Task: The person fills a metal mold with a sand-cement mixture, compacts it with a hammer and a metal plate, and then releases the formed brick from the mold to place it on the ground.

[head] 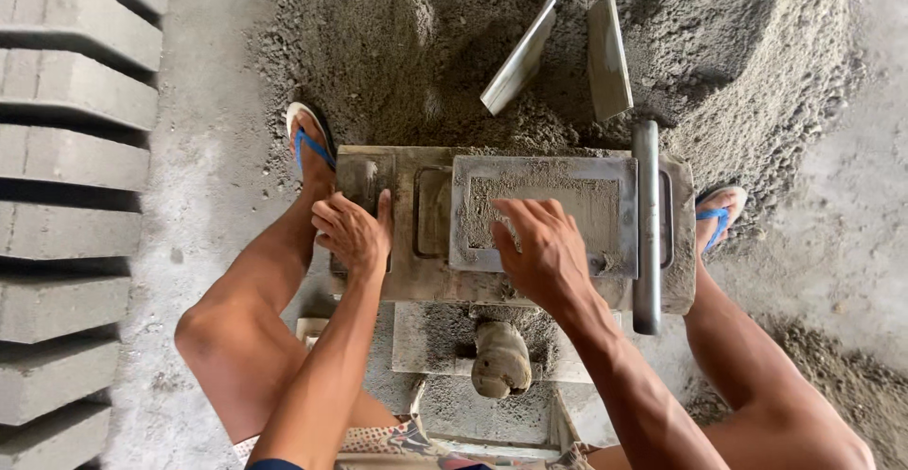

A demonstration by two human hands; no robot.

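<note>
Grey concrete floor (203, 148) was seen from above, with a heap of sand mix (719, 63) piled beyond a metal mould (416, 281). Rows of grey blocks (66, 177) were laid along the left edge, where they were cut off by the frame.

The mould was set between the person's feet, both in blue sandals (310, 134); the right foot was largely hidden behind the mould's end. A flat plate (544, 207), dusted with mix, was lying on top of the mould. The right hand (544, 248) was laid on the plate's near edge, fingers spread apart and pressed flat; the edge beneath the palm was covered and could not be made out. The left hand (352, 234) was rested on the mould's left end, fingers together and curled over it; what lay under them could not be told.

A steel bar (647, 224) was laid across the mould's right side. Two metal sheets (605, 54) were stuck upright and tilted in the heap. A worn wooden knob (501, 361) was seen below the mould, its mounting hidden by spilled mix. Patterned cloth at the bottom edge was cut off.
</note>
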